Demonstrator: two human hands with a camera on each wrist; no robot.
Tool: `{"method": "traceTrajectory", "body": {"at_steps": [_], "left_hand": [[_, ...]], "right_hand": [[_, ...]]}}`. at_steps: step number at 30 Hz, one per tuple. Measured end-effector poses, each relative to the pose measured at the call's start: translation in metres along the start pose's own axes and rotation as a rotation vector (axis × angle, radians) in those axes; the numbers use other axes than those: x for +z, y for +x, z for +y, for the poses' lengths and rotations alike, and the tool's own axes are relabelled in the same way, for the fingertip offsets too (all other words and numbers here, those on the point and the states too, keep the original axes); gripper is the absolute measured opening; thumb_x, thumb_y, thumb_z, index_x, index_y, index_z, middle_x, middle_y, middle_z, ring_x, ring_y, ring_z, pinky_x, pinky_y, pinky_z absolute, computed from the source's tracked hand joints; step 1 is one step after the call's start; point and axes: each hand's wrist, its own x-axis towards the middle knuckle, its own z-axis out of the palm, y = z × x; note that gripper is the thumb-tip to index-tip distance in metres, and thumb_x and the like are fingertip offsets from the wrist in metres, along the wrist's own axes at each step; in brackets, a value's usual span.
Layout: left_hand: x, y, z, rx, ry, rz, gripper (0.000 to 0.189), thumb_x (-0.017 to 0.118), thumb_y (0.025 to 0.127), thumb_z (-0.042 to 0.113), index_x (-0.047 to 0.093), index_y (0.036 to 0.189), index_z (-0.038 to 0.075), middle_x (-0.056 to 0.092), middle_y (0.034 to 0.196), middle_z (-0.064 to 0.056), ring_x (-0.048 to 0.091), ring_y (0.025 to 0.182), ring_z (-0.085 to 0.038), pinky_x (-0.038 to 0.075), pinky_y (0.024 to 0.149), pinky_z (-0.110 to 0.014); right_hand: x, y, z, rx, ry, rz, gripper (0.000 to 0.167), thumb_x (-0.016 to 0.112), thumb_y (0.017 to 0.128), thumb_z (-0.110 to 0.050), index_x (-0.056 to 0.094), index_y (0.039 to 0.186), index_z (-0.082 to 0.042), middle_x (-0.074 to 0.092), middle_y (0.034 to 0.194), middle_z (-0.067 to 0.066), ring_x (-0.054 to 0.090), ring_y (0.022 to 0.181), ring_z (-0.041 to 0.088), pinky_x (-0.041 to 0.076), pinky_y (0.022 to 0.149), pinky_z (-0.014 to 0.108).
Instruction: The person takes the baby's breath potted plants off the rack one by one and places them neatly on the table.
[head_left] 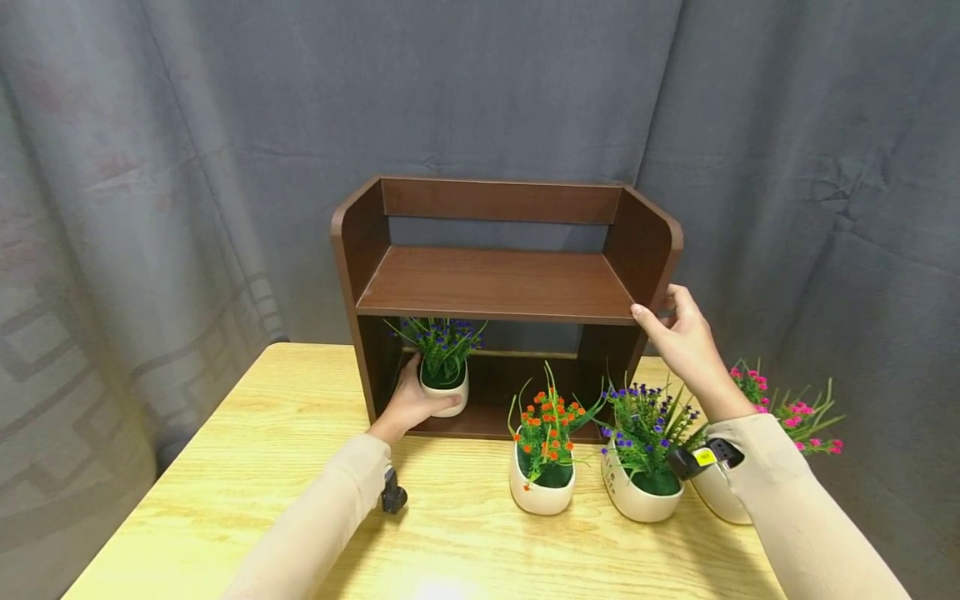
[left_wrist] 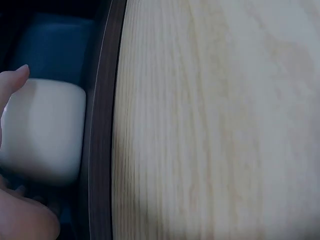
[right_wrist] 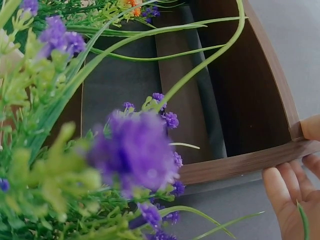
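A dark brown two-tier wooden shelf [head_left: 495,279] stands at the back of the table. In its lower compartment, toward the left side panel, is a white potted plant [head_left: 450,400] with blue-purple flowers. My left hand [head_left: 408,403] grips that pot, thumb across its front and fingers at its left side. The left wrist view shows the white pot [left_wrist: 47,132] just inside the shelf's front edge. With my right hand [head_left: 688,346] I hold the shelf's right side panel [right_wrist: 272,65], thumb at the front edge and fingers on the outer face.
In front of the shelf stand an orange-flowered potted plant [head_left: 542,496], a purple-flowered one [head_left: 641,500] and a pink-flowered one [head_left: 720,496], partly behind my right forearm. Grey curtains [head_left: 487,92] hang behind the wooden table [head_left: 225,467].
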Motion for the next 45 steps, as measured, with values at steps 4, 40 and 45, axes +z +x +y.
{"method": "traceTrajectory", "body": {"at_steps": [4, 40, 45], "left_hand": [[0.001, 0.004, -0.002, 0.005, -0.034, 0.004, 0.121, 0.09, 0.074, 0.025, 0.006, 0.16, 0.007, 0.019, 0.16, -0.021, 0.025, 0.144, -0.04, 0.026, 0.114, -0.055], [0.004, 0.011, -0.005, -0.041, -0.01, 0.035, 0.117, 0.091, 0.068, 0.027, 0.02, 0.158, 0.007, 0.036, 0.152, -0.02, 0.04, 0.135, -0.038, 0.035, 0.109, -0.052], [0.004, 0.008, -0.004, -0.021, 0.002, 0.041, 0.116, 0.092, 0.067, 0.025, 0.022, 0.158, 0.007, 0.037, 0.151, -0.021, 0.041, 0.134, -0.038, 0.035, 0.109, -0.052]], "right_hand": [[0.0, 0.001, 0.001, 0.0, 0.0, 0.0, 0.055, 0.058, 0.102, -0.033, 0.04, 0.141, 0.001, 0.05, 0.119, 0.021, 0.052, 0.076, 0.003, 0.042, 0.059, 0.023], [0.002, 0.001, -0.001, 0.009, 0.003, 0.0, 0.054, 0.057, 0.102, -0.037, 0.041, 0.138, 0.001, 0.049, 0.119, 0.02, 0.051, 0.084, 0.015, 0.042, 0.061, 0.026], [0.003, 0.002, -0.001, -0.005, 0.003, 0.003, 0.054, 0.057, 0.102, -0.035, 0.042, 0.139, 0.001, 0.05, 0.119, 0.02, 0.05, 0.081, 0.01, 0.042, 0.059, 0.023]]}}
